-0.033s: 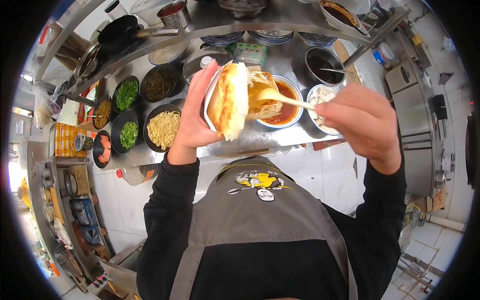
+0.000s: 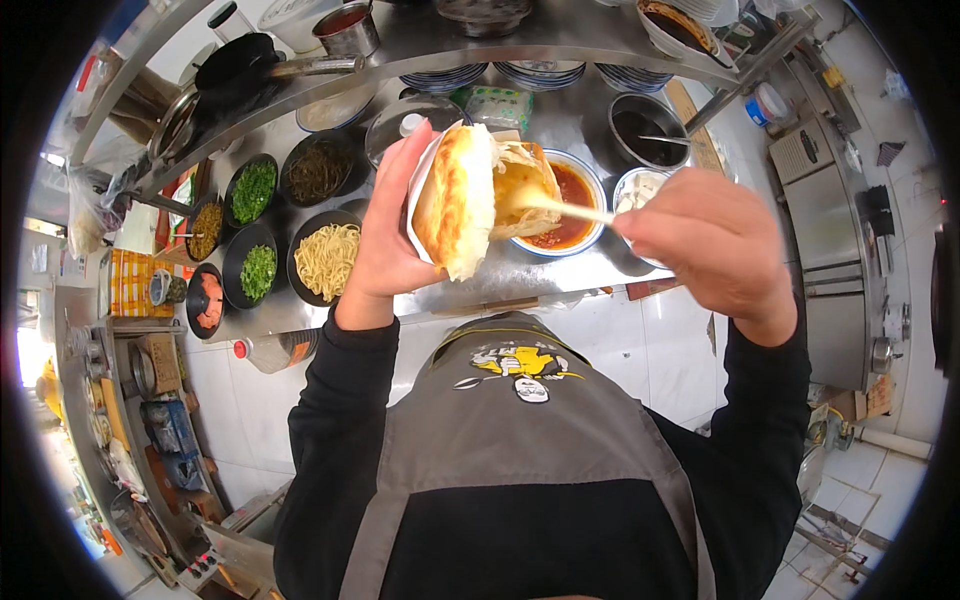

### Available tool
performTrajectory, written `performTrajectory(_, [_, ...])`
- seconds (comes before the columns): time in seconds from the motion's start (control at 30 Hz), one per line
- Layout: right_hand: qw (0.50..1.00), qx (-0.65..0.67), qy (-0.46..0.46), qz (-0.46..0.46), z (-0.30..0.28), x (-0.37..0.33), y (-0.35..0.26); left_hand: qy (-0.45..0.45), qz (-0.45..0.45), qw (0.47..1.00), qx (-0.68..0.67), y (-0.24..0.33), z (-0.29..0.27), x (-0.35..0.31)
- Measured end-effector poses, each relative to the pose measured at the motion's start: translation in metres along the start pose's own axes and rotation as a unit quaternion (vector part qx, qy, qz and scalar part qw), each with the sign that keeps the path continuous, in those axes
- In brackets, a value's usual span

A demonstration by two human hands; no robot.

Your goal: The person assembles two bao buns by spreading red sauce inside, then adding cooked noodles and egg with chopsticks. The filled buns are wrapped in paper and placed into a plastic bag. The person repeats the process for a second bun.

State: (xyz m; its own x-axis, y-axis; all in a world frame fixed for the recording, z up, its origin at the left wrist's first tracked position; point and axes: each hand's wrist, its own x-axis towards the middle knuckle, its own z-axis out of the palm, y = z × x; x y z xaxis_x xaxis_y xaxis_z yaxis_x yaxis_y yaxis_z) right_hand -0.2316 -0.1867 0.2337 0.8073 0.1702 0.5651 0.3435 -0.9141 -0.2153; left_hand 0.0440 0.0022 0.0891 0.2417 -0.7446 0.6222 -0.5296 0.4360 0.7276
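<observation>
The wrapper (image 2: pixel 429 163) looks like paper, the counter (image 2: pixel 440 297) glossy metal.

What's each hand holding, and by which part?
Left hand: the bread, by its left side, through white paper. Right hand: the pale spoon, by its handle end.

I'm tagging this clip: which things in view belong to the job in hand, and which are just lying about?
In use:
left hand: browned bread partly wrapped in paper
right hand: pale spoon, its end in the bread's opening

Around, untouched:
red sauce
noodles
chopped greens
black pan
</observation>
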Motion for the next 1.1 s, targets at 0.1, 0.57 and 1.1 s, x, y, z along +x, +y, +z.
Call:
performTrajectory(0.1, [0.999,-0.011,-0.032,0.016,0.001,-0.003,-0.005,0.004,-0.021,1.000,-0.022,-0.001,-0.002,-0.002])
performTrajectory(0.57, [0.973,0.153,0.104,0.137,0.000,-0.043,0.051,0.071,-0.082,0.993,-0.038,-0.002,0.061,-0.012])
performTrajectory(1.1, [0.940,0.312,0.054,0.127,0.012,-0.047,0.113,0.240,-0.135,0.961,0.027,0.024,0.123,-0.039])
